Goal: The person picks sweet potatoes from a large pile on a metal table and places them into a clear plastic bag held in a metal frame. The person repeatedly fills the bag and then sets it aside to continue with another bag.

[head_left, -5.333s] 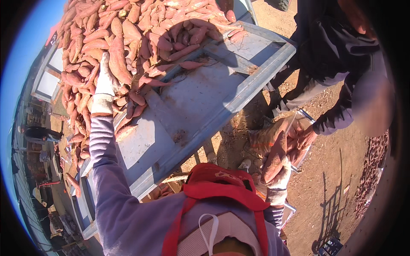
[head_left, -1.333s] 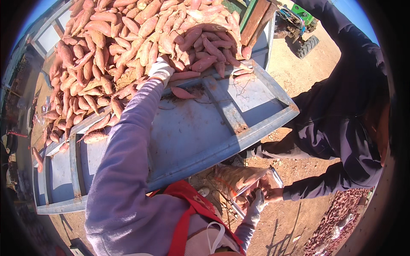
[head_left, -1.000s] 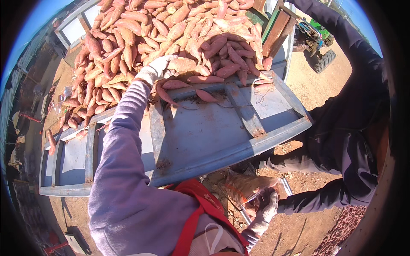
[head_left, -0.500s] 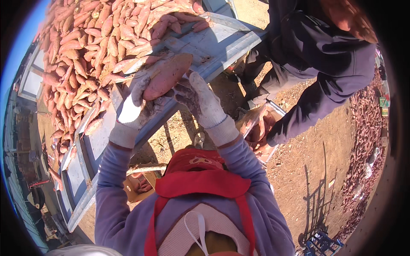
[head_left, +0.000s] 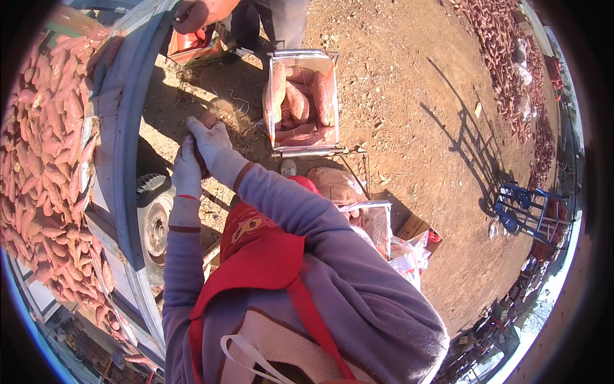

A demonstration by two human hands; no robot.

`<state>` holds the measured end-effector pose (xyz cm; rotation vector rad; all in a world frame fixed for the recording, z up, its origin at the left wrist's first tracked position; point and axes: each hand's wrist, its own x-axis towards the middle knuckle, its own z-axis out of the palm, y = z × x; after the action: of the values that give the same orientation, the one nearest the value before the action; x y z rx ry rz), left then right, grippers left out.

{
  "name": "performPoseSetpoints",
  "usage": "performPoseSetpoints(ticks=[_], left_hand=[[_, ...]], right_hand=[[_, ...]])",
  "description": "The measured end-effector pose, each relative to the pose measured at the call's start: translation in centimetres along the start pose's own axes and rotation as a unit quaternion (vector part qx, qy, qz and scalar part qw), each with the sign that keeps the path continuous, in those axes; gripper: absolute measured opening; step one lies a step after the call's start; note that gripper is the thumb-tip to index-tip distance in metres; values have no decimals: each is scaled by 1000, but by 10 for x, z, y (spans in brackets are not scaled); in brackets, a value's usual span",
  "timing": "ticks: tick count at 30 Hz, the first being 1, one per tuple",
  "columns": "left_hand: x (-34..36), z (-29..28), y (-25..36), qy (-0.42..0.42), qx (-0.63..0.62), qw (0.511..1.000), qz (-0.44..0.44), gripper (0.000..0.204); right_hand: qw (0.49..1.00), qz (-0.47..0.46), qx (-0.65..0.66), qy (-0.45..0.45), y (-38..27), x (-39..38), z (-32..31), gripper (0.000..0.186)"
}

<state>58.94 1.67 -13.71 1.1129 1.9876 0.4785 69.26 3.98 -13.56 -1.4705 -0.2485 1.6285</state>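
My left hand (head_left: 187,166) and my right hand (head_left: 214,144), both in dirty white gloves, are closed together round a reddish sweet potato (head_left: 208,120), much of it hidden by the fingers. They are just right of the grey metal trailer edge (head_left: 121,134), above shadowed ground. A heap of sweet potatoes (head_left: 45,173) covers the trailer bed on the left. To the right of my hands, a frame-held open bag (head_left: 300,102) contains several large sweet potatoes. A trailer wheel (head_left: 155,230) shows below my left hand.
A person's legs (head_left: 256,25) stand beyond the bag, near a red box (head_left: 190,52). Plastic bags (head_left: 371,224) and a cardboard box (head_left: 414,230) sit beside me. A blue hand truck (head_left: 518,211) stands on dirt (head_left: 409,166); a long sweet potato pile (head_left: 492,57) lines the far right.
My view has swung rightward, so the trailer now lies left. My left hand left the heap for my right hand; both now grip one sweet potato farther out beside the trailer.
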Motion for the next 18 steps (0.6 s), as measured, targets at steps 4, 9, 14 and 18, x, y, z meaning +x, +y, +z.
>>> performPoseSetpoints(ticks=[4, 9, 14, 18], left_hand=[[21, 10, -11, 2, -84, 988, -130, 63], [40, 12, -11, -18, -406, 889, -211, 43], [31, -20, -24, -15, -234, 963, -132, 32], [-8, -49, -47, -46, -346, 924, -158, 37]], right_hand=[[1000, -12, 4, -17, -10, -1, -6, 70], [1000, -15, -24, -13, -21, 9, -7, 71], [992, 30, 118, -14, -6, 32, -97, 61], [964, 102, 212, 121, -19, 73, -181, 55]])
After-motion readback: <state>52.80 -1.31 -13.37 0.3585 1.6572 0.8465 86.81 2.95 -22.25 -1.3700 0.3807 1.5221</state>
